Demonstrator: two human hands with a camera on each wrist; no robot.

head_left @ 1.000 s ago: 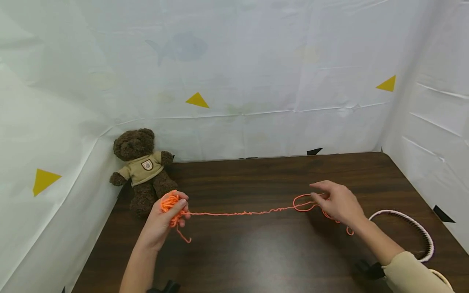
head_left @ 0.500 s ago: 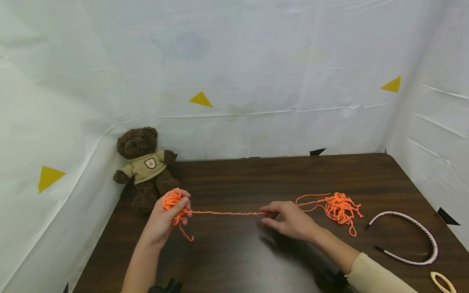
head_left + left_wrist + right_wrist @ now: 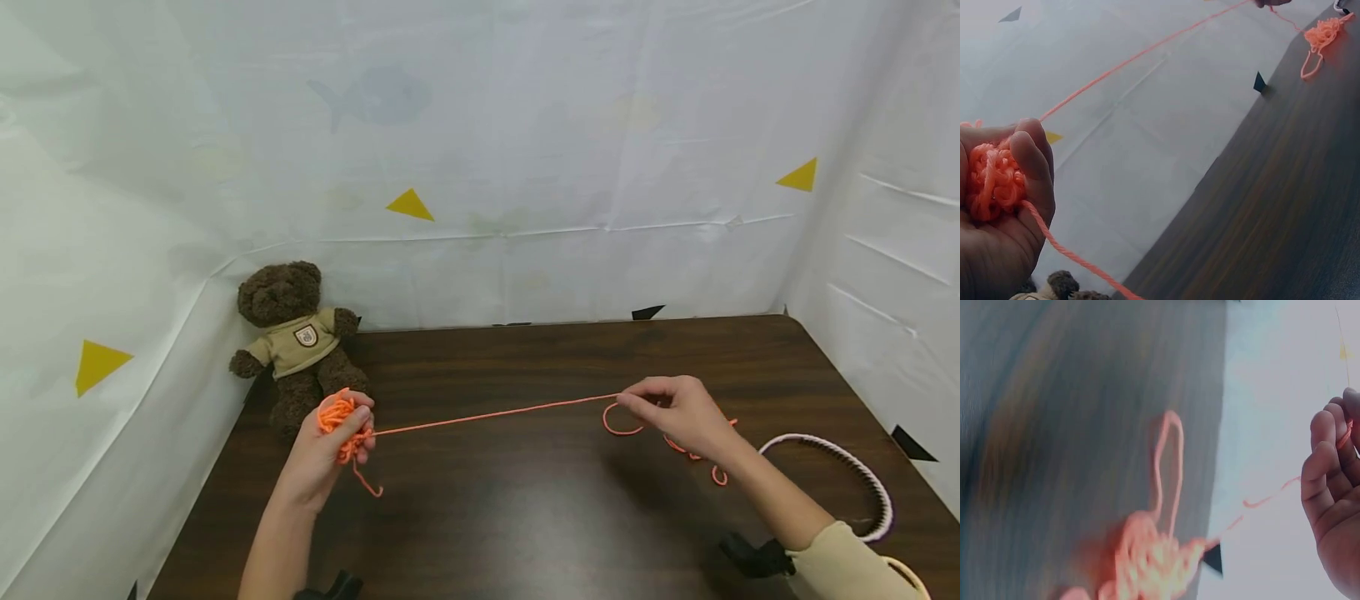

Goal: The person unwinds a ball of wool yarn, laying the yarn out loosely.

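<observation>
In the head view, my left grip (image 3: 330, 450) hugged the orange yarn ball (image 3: 337, 414) and my right grip (image 3: 686, 417) pinched its strand (image 3: 495, 414), straight above the worktop (image 3: 510, 508). The left wrist view showed the loose pile (image 3: 1324, 35) on the worktop; gentle pulls seemed best, to stop knots. In the right wrist view, my curled fingers (image 3: 1320, 464) held the strand; a soft pinch seemed wise.

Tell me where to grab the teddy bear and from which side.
Probably the waist of the teddy bear, from above and the right: its arms stick out sideways, leaving the waist free; the white sheet stands behind and left, and the left hand with orange yarn is before its legs.
</observation>
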